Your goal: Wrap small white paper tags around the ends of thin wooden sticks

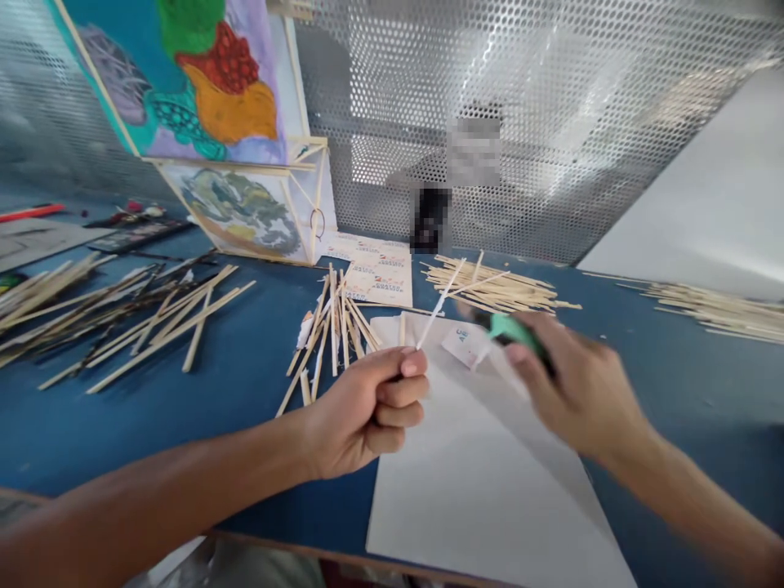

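My left hand [373, 412] is closed in a pinch around the lower end of a thin wooden stick [439, 306], which points up and away and has a whitish stretch along it. My right hand [579, 392] grips a green-and-black hand tool [518, 333]; motion blurs its front end, so its exact kind is unclear. The tool is to the right of the stick, apart from it. Below both hands lies a large white board [471, 498]. A small printed piece of paper [462, 345] rests near the board's far end, between the hands.
Loose sticks [334, 318] lie behind my left hand, with a bundle of sticks [502, 286] farther back. More sticks [140, 318] cover the left side. Abrasive paper sheets [383, 273] lie before a painted frame [238, 212]. A perforated metal screen [392, 106] borders the blue table [257, 457].
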Tool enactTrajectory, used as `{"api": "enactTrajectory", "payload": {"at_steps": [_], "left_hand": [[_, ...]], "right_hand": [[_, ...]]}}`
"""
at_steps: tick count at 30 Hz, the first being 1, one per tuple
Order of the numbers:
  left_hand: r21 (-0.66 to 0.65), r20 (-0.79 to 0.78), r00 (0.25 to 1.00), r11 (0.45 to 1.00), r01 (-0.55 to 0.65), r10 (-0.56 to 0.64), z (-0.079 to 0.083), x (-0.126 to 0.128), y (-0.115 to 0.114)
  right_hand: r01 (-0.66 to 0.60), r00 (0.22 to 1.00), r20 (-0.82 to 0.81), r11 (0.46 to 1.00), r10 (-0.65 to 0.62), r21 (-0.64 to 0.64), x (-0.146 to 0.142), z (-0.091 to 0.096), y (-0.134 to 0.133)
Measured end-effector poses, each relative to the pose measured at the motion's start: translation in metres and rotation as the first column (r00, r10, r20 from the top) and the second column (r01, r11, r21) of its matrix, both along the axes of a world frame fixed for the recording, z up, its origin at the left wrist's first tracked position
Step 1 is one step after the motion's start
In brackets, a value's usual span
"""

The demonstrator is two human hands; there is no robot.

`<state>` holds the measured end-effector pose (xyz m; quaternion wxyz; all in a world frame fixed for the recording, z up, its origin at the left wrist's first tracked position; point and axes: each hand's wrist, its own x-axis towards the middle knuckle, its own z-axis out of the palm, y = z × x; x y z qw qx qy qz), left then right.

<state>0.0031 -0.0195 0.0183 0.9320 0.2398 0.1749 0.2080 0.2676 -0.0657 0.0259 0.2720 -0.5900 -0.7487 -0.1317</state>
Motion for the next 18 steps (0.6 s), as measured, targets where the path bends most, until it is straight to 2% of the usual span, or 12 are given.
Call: {"api": "enactTrajectory", "payload": {"at_steps": [2,4,7,9,11,13,15,17,18], "left_hand": [[-0.015,0.028,1.000,1.000,0.014,-0.014,0.000,-0.002,0.000],[-0.029,0.057,0.998,0.999,0.041,-0.040,0.001,-0.004,0.000],[-0.067,0.090,0.994,0.995,0.075,-0.068,0.001,-0.007,-0.003],[-0.070,0.093,0.990,0.991,0.115,-0.108,0.001,-0.008,-0.005],[-0.044,0.085,0.990,0.992,0.121,-0.117,0.002,-0.008,-0.006],[-0.014,0.053,0.996,0.998,0.068,-0.067,0.001,-0.006,-0.006],[0.003,-0.006,1.000,1.000,0.002,-0.002,0.001,-0.004,-0.005],[0.019,-0.061,0.998,1.000,-0.010,0.011,0.002,-0.002,-0.004],[0.029,-0.072,0.997,1.000,-0.006,0.008,0.002,-0.002,-0.004]], "right_hand": [[-0.068,0.997,0.045,0.998,0.068,-0.015,-0.032,-0.006,-0.011],[-0.063,0.996,0.066,0.998,0.063,0.001,-0.049,-0.013,-0.014],[-0.065,0.992,0.112,0.997,0.061,0.030,-0.039,-0.018,0.000],[0.068,0.990,0.123,0.997,-0.071,0.029,-0.013,-0.018,0.018],[0.346,0.934,0.079,0.937,-0.349,0.044,0.013,-0.014,0.037],[0.428,0.902,0.022,0.901,-0.430,0.067,0.026,-0.007,0.045],[0.344,0.935,-0.119,0.936,-0.334,0.076,0.019,-0.002,0.040],[0.108,0.974,-0.208,0.990,-0.086,0.095,-0.002,0.000,0.026],[-0.025,0.981,-0.190,0.994,0.045,0.104,-0.014,0.000,0.020]]}}
